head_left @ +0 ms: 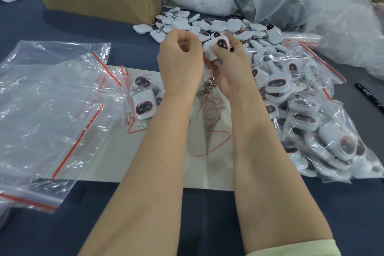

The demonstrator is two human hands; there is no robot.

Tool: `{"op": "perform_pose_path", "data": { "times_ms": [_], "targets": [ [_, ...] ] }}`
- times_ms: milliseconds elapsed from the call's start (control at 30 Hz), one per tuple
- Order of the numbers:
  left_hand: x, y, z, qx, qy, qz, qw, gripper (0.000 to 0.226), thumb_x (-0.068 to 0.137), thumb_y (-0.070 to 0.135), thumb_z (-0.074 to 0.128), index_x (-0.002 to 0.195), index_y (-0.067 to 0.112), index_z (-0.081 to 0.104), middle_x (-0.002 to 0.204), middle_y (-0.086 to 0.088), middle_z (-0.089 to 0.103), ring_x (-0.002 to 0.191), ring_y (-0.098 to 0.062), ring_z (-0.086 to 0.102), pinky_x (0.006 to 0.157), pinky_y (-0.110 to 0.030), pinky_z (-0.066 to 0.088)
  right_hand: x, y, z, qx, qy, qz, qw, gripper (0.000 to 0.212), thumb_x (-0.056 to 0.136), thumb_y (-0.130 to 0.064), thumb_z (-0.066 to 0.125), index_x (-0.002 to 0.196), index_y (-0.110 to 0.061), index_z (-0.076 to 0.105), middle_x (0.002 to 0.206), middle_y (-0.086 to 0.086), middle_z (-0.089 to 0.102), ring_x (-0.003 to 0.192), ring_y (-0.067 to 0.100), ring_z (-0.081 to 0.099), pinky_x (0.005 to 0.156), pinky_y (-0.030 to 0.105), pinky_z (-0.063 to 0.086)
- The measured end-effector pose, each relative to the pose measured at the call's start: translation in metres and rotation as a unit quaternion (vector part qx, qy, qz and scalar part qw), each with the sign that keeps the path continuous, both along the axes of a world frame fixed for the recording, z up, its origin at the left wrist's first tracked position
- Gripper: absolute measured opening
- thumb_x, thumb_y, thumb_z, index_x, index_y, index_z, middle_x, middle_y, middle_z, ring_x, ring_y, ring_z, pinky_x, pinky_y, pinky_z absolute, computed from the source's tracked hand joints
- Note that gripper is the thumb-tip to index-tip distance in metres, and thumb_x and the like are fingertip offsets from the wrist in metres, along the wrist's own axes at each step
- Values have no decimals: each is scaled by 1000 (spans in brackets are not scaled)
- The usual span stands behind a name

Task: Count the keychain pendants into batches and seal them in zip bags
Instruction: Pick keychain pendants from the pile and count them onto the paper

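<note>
Evidently the person is counting out a batch. The right hand [228, 68] is gripping a small stack of pendants [218, 47], thumb pressing on the dark face of the top one, with their metal clasps [207, 87] dangling below the palm. Stacking them in one fist is probably helping with the count.

The left hand [180, 60] is curling its fingers just beside that stack, at the near side of the loose pile [220, 25]. Whether it is pinching another piece I cannot tell.

The loose pile is lying toward the far edge of the desk [52, 27], within easy reach of both hands. I'd guess it is being fed from the cardboard box [93, 4] at the far left corner.

Empty zip bags [52, 100] are lying along the left edge and filled bags [332, 75] are heaping up on the right side, so the work seems to be flowing left to right. A grey sheet [207, 170] with red scrawl is lying under the forearms, with a part-filled bag [133, 114] resting on it.
</note>
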State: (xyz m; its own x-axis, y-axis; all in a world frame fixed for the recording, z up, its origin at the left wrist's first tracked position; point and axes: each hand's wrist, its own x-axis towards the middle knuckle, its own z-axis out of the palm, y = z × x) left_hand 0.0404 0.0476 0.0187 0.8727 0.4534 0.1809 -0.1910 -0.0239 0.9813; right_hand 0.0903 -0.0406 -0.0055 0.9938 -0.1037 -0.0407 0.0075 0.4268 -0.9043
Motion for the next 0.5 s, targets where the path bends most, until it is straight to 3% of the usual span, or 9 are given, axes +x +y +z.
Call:
{"op": "perform_pose_path", "data": {
  "times_ms": [133,200,267,333,433,500],
  "targets": [
    [-1,0,0,-3,2,0,1000,22,86,5,52,75,24,56,69,5,58,67,-13,54,68,-25,46,-1,1,-6,-164,-31,-9,986,42,88,4,57,122,-14,40,89,10,56,73,20,56,68,34,48],
    [-1,0,1,-6,3,-2,1000,22,86,5,52,74,24,56,69,4,58,67,-13,54,68,-25,45,-2,1,-7,-209,-48,-8,977,40,87,-1,61,117,-19,42,93,12,60,83,24,58,79,44,50],
    [-1,1,1,-9,3,-4,1000,23,86,4,51,75,24,56,69,4,58,67,-14,53,68,-25,45,-4,1,-6,-241,-51,-18,969,42,84,-2,61,118,-17,42,95,13,59,82,23,57,77,43,49],
    [-2,1,1,-11,4,-7,1000,22,86,4,51,75,23,56,69,4,57,66,-13,52,67,-25,44,-4,3,-4,-262,-46,-43,963,43,82,1,58,120,-12,42,93,13,57,79,25,55,75,36,46],
    [-3,3,2,-14,8,-7,1000,21,86,4,51,76,23,57,70,4,57,67,-13,53,68,-27,45,-4,3,9,-226,-71,-80,968,30,87,0,55,112,-15,46,100,5,57,95,26,62,85,37,55],
    [-3,6,4,-15,9,-5,1000,20,86,5,51,77,22,58,73,3,59,72,-15,55,75,-34,50,-6,2,25,-194,-103,-66,973,21,91,-3,55,107,-16,51,100,3,56,93,20,62,73,29,58]
  ]
}}
